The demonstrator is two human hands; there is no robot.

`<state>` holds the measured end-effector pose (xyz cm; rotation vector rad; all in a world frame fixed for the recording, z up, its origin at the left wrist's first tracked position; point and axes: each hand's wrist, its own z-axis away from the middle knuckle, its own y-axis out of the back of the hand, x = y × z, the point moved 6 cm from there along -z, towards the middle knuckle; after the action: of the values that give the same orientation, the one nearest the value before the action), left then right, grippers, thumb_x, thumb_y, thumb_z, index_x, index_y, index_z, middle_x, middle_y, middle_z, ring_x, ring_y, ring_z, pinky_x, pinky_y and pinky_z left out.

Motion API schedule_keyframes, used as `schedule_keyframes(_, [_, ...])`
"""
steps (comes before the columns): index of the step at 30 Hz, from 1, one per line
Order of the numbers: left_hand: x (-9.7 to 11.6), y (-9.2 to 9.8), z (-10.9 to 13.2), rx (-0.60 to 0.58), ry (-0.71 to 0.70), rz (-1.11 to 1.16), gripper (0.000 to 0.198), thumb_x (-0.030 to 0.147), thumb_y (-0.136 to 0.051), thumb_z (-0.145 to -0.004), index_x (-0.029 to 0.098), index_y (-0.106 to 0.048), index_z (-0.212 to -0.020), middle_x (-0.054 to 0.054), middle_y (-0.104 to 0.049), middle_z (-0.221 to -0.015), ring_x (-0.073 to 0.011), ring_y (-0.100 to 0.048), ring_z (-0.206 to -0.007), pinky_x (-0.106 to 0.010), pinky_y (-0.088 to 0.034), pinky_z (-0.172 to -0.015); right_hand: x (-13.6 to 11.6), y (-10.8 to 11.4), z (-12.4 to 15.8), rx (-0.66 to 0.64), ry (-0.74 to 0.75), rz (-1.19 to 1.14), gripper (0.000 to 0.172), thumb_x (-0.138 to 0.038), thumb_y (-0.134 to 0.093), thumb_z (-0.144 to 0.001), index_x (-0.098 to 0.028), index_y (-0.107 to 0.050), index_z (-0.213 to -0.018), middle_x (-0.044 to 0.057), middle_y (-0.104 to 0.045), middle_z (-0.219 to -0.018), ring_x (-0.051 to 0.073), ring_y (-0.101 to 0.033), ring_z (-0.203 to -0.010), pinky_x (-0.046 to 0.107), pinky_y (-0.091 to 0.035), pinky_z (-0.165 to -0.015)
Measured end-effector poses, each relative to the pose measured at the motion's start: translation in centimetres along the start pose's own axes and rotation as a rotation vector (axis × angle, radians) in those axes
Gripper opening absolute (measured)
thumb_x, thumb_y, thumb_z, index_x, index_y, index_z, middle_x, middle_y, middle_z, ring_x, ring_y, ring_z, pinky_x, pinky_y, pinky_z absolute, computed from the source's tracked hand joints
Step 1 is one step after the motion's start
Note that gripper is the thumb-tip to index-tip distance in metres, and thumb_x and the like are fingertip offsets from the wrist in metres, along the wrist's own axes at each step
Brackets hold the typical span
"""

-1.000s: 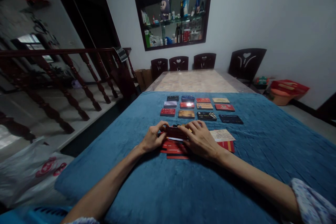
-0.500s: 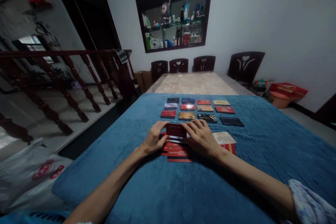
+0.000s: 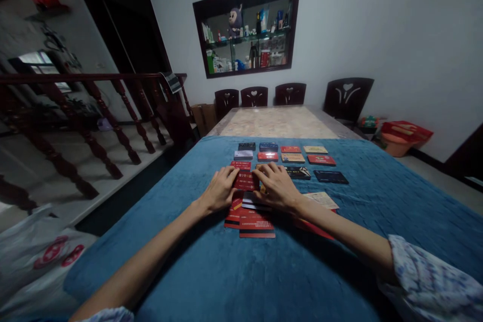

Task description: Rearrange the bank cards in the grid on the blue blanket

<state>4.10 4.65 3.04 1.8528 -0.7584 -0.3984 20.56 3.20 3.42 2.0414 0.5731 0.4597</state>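
Note:
Between my two hands is a dark red card [image 3: 245, 181] with pale lettering, tilted up towards me. My left hand [image 3: 219, 188] grips its left edge with thumb and fingers. On the opposite edge, my right hand [image 3: 278, 186] closes with its fingertips. Just beyond lies a red card stack [image 3: 240, 165] at the left of the nearest row. Loose red cards [image 3: 257, 224] overlap on the cloth below my hands, with a white-and-dark striped card [image 3: 255, 201] over them. A cream card [image 3: 322, 199] sits right of my right wrist. My right hand partly hides a gold stack.
Several card stacks stand in rows, among them a black one [image 3: 298, 172], a dark blue one [image 3: 331, 176] and a white one [image 3: 243, 155]. A blue cloth [image 3: 181, 261] covers the near table. Chairs [image 3: 290, 94] stand behind; a wooden railing [image 3: 121, 95] runs left.
Both hands have moved forward with the dark red card, from over the loose cards to the nearest row's left stack. The card's lettered face now shows more. The view has shifted slightly.

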Motion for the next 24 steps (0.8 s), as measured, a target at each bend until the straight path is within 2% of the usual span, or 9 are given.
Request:
schedule_keyframes(7, [-2.3,-0.4,-2.3,-0.117,0.074,-0.016,0.057,0.010,-0.058,-0.080,0.021,-0.046,-0.135,-0.014,-0.051,-0.135,-0.0296,-0.051,-0.122,-0.048,-0.046,-0.103,0.9,-0.9,-3.2,-0.222,-0.048,0.037,0.049,-0.048,-0.056,-0.088,-0.015,-0.059,-0.124,0.019,-0.059,-0.124,0.034,-0.046,-0.115,0.041,-0.039,-0.086])
schedule_keyframes(11, [-3.7,-0.8,-3.8,-0.192,0.092,-0.006,0.051,0.008,-0.057,-0.079,0.020,-0.051,-0.129,-0.012,-0.053,-0.131,-0.0286,-0.053,-0.120,-0.044,-0.047,-0.102,1.7,-1.9,-4.9,-0.311,-0.062,0.039,0.049,-0.049,-0.054,-0.089,-0.014,-0.060,-0.123,0.019,-0.059,-0.125,0.034,-0.047,-0.117,0.042,-0.041,-0.088])
schedule_keyframes(24, [-8.1,-3.4,-7.4,-0.304,0.137,0.064,0.045,0.010,-0.060,-0.072,0.017,-0.061,-0.116,-0.011,-0.057,-0.120,-0.0256,-0.058,-0.112,-0.034,-0.047,-0.099,3.7,-4.9,-8.6,-0.486,-0.127,-0.011,0.038,-0.047,-0.057,-0.085,-0.019,-0.068,-0.109,0.017,-0.065,-0.121,0.036,-0.052,-0.116,0.050,-0.045,-0.091])
